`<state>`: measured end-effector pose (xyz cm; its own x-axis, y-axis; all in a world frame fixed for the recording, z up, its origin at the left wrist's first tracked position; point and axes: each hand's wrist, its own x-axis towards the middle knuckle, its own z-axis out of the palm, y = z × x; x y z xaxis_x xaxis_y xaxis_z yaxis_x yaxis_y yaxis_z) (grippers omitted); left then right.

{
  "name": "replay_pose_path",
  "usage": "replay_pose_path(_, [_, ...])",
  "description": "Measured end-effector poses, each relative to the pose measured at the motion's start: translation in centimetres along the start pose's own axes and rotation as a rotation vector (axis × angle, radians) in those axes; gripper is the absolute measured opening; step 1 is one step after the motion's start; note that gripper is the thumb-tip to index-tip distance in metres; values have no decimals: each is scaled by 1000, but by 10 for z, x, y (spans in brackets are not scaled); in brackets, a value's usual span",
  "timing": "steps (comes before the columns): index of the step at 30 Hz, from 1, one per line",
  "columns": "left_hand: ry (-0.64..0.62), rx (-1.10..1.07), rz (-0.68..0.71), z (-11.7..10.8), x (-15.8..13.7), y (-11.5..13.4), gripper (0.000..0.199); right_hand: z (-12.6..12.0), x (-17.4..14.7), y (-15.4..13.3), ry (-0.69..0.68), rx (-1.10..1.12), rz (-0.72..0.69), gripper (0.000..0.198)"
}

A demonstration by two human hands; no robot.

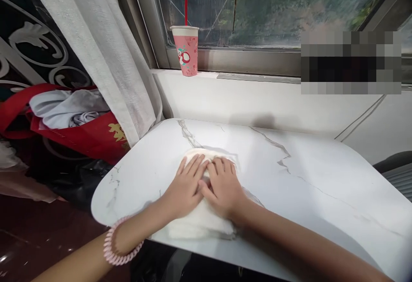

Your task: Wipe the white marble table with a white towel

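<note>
A folded white cloth (202,224) lies on the white marbled table (289,204), close to its front edge. My left hand (185,189) rests flat on the cloth's left part, fingers stretched out and slightly apart. Beside it, my right hand (225,189) presses on the right part, also open with the palm down. The two hands meet near the middle, where the thumbs and index fingers come close together. Parts of the cloth are hidden under both hands. Around my left wrist is a pink coiled band (112,247).
A pink paper cup (188,54) with a red straw stands on the window sill. To the left hang a white curtain (106,50) and a red bag (80,138) holding pale fabric. A white wall (244,101) borders the table's back edge.
</note>
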<state>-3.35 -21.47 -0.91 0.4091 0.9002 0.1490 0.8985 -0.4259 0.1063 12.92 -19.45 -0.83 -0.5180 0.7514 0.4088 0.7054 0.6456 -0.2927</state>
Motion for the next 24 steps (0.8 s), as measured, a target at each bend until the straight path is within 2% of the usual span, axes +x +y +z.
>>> replay_pose_path(3, [-7, 13, -47, -4, -2, -28, 56, 15, 22, -11, -20, 28, -12, 35])
replay_pose_path(6, [-13, -2, -72, -7, 12, -55, 54, 29, 50, -13, -10, 14, 20, 36])
replay_pose_path(10, [-2, -43, -53, -6, 50, -85, 54, 43, 84, -2, 6, -9, 99, 35])
replay_pose_path(17, [47, -203, 23, 6, 128, -119, 49, 60, 132, 43, 104, -96, 262, 34])
replay_pose_path(20, [84, -263, 39, 11, 152, -134, 47, 68, 149, 54, 149, -118, 286, 33])
replay_pose_path(24, [107, -296, 54, 16, 172, -156, 46, 78, 170, 53, 200, -191, 318, 36])
